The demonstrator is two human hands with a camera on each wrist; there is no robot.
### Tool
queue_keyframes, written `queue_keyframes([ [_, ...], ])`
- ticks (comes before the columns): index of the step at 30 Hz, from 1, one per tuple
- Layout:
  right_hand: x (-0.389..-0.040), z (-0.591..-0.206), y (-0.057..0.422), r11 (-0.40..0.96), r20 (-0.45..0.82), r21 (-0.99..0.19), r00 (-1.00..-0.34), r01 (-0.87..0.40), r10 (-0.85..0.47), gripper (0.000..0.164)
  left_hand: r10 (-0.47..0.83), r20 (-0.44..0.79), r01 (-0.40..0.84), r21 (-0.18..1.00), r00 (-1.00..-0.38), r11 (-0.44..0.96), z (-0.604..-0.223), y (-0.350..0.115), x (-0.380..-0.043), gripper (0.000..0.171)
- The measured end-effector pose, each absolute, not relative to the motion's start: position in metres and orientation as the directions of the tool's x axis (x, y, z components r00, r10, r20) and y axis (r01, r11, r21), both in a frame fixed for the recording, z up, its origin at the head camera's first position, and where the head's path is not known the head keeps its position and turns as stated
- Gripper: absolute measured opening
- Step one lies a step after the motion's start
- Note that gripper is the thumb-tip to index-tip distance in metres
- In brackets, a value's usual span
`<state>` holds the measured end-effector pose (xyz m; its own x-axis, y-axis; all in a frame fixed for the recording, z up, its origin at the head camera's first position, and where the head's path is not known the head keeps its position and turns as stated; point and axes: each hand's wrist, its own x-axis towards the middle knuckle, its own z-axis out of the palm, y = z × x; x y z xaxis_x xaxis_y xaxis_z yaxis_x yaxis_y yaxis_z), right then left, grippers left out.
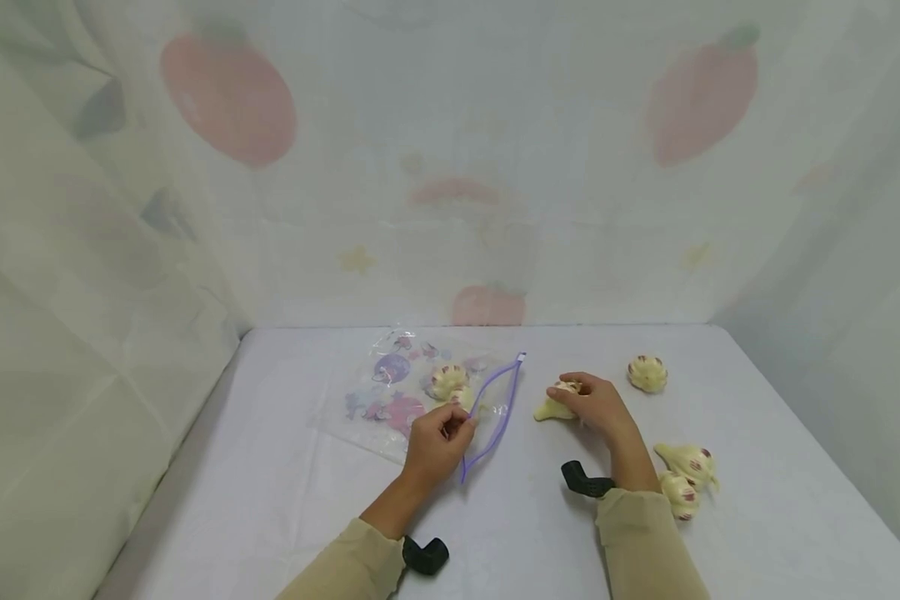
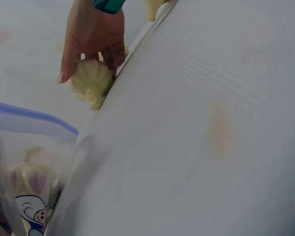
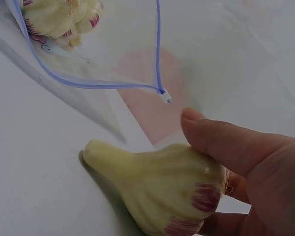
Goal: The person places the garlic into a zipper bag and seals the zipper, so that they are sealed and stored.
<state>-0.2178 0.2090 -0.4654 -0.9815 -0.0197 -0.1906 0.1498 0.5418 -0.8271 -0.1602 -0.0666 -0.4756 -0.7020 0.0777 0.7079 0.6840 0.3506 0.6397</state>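
A clear printed zip bag (image 1: 360, 425) lies on the table, its purple zip edge (image 1: 504, 417) parted at the right. My left hand (image 1: 432, 442) pinches the near side of the bag's mouth. Inside are garlic bulbs (image 1: 448, 380), pale with purple streaks, seen through the plastic. Right of the mouth, my right hand (image 1: 598, 406) grips another garlic bulb (image 3: 157, 182) by its rounded root end, thumb on one side and fingers on the other. Its stem points toward the bag. The left wrist view shows this bulb (image 2: 91, 81) below the right hand's fingers.
One garlic bulb (image 1: 647, 373) sits at the back right of the white table (image 1: 255, 500). Two more garlic bulbs (image 1: 686, 462) lie together beside the right forearm. Black wrist mounts (image 1: 425, 556) jut from both sleeves. Fabric printed with fruit hangs behind and at the sides.
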Motion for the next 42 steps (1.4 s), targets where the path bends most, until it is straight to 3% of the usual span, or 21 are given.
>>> queue_keyframes([
  [7, -0.219, -0.464, 0.205, 0.47, -0.201, -0.865, -0.98, 0.176, -0.002, 0.062, 0.075, 0.698, 0.676, 0.653, -0.712, 0.341, -0.461, -0.066, -0.152, 0.013],
  [15, -0.221, -0.462, 0.204, 0.499, -0.191, -0.857, -0.979, 0.129, -0.073, 0.079, 0.07, 0.695, 0.673, 0.659, -0.715, 0.335, -0.462, -0.066, -0.153, 0.011],
  [33, -0.22, -0.457, 0.201, 0.448, -0.122, -0.893, -0.984, 0.051, -0.13, 0.063, 0.073, 0.69, 0.67, 0.664, -0.72, 0.333, -0.461, -0.067, -0.152, 0.012],
  [42, -0.217, -0.454, 0.185, 0.297, -0.061, -0.955, -0.983, 0.007, -0.172, 0.065, 0.087, 0.686, 0.669, 0.663, -0.723, 0.336, -0.462, -0.066, -0.155, 0.011],
])
